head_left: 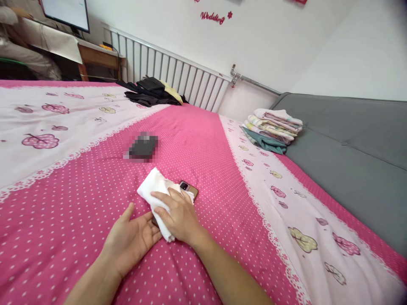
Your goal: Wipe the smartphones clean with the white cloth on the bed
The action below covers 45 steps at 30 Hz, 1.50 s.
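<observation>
A smartphone (192, 189) with a gold-brown back lies face down on the pink dotted bedspread, its camera end showing. Across most of it is spread a folded white cloth (148, 186). My right hand (182, 218) is closed on this cloth and presses it against the phone's back. Palm up at the near left, my left hand (132, 239) has its thumb stretched out, and its fingertips reach the phone's lower edge, partly hidden by the cloth. Beyond the hands sits a dark, pixelated object (143, 147) whose kind I cannot make out.
The bed's pink bedspread (197, 131) has pale printed bands. Dark folded clothes (152, 91) lie at the far edge by a radiator (165, 63). A stack of folded fabrics (273, 125) stands against the grey headboard (346, 140). At far left, a person sits near a desk with a monitor (66, 15).
</observation>
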Each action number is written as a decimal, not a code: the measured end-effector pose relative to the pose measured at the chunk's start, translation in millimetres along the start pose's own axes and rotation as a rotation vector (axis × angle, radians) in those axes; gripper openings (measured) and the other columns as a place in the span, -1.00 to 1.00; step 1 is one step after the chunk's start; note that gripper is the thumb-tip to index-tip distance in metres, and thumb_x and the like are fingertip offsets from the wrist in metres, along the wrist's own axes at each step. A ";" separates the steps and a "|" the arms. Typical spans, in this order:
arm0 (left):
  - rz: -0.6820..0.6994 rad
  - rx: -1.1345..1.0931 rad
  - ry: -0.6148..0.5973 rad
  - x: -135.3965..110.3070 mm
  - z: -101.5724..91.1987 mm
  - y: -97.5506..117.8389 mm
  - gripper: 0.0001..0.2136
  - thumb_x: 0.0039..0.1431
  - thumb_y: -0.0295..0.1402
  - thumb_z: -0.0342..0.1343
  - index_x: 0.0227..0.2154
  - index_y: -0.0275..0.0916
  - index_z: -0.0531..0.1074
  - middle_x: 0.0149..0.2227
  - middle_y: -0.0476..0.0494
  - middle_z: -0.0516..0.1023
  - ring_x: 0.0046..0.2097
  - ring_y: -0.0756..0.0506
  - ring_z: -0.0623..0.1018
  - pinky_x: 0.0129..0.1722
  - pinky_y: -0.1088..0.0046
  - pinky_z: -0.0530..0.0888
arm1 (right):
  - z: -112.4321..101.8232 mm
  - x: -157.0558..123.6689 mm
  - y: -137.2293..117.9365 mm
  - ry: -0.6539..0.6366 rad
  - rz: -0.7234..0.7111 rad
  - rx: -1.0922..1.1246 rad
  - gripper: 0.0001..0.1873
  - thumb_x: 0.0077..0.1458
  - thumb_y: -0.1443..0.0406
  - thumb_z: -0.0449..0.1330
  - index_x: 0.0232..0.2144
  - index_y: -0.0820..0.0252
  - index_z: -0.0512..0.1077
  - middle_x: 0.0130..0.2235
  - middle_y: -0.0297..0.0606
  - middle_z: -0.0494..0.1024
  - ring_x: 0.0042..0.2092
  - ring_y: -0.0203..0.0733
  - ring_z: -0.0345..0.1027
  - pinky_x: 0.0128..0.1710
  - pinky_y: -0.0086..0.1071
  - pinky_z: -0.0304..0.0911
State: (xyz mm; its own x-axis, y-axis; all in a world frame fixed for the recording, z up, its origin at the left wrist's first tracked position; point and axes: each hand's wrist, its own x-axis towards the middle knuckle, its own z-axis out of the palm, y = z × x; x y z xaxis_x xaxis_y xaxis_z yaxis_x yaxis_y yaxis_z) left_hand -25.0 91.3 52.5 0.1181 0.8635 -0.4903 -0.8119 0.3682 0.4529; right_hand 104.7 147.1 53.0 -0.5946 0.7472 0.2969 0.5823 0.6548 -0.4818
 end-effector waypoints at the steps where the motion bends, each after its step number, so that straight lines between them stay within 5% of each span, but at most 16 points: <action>1: -0.002 0.002 -0.011 0.6 -0.3 0.3 -0.36 0.32 -0.08 -0.36 0.19 -0.60 0.08 -0.18 -0.54 0.55 -0.15 -0.29 0.61 -0.25 0.19 0.57 | 0.4 1.1 2.9 0.009 0.013 0.001 -0.62 0.25 0.19 0.09 0.12 -0.11 0.30 0.06 -0.26 0.39 0.16 -0.17 0.16 0.21 -0.13 -0.07; 13: 0.003 0.072 -0.042 1.4 -1.1 0.7 -0.30 0.31 -0.04 -0.40 0.15 -0.70 0.11 -0.06 -0.69 0.48 0.01 -0.34 0.51 -0.06 0.19 0.50 | -5.0 12.9 47.2 0.128 0.232 -0.052 -0.60 0.24 0.29 0.09 0.12 -0.06 0.32 0.01 -0.24 0.44 0.10 -0.11 0.24 0.13 -0.21 0.08; 20: -0.001 0.095 -0.044 0.4 2.4 0.9 -0.28 0.30 -0.02 -0.40 0.15 -0.69 0.12 -0.02 -0.68 0.46 0.04 -0.33 0.49 -0.03 0.21 0.48 | -2.1 14.5 51.9 0.211 0.294 -0.085 -0.57 0.22 0.34 0.06 0.12 -0.03 0.32 0.22 -0.19 0.23 0.26 -0.08 0.02 0.19 -0.19 0.03; 24: 0.006 0.105 -0.028 0.7 0.8 0.9 -0.30 0.31 -0.03 -0.39 0.13 -0.70 0.15 -0.02 -0.69 0.45 0.04 -0.33 0.49 -0.02 0.19 0.47 | -5.6 12.8 49.0 0.175 0.296 -0.101 -0.57 0.22 0.30 0.07 0.13 -0.04 0.31 0.11 -0.17 0.36 0.19 -0.04 0.13 0.13 -0.15 0.09; 39: 0.004 -0.010 -0.012 -1.9 1.7 0.1 -0.41 0.33 -0.13 -0.32 0.20 -0.58 0.06 -0.27 -0.49 0.57 -0.25 -0.26 0.62 -0.30 0.23 0.57 | -5.7 -0.2 4.9 -0.051 -0.122 -0.088 -0.59 0.23 0.15 0.09 0.12 -0.09 0.29 -0.01 -0.22 0.37 0.08 -0.11 0.19 0.09 -0.14 0.04; 45: 0.048 -0.157 -0.007 -2.1 1.5 1.6 -0.51 0.34 -0.24 -0.30 0.18 -0.47 0.15 -0.37 -0.32 0.59 -0.47 -0.11 0.59 -0.50 0.44 0.54 | 0.3 -8.8 -12.7 -0.079 -0.212 -0.088 -0.55 0.19 0.12 0.14 0.13 -0.15 0.26 0.03 -0.23 0.32 0.05 -0.10 0.18 0.08 -0.14 0.04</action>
State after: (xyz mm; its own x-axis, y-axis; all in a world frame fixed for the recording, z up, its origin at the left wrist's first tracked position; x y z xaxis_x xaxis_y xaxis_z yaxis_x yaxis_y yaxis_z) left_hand -25.7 90.6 55.4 0.0803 0.8815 -0.4653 -0.8962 0.2682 0.3535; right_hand 102.4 132.1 56.3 -0.7479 0.5832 0.3170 0.4842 0.8060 -0.3405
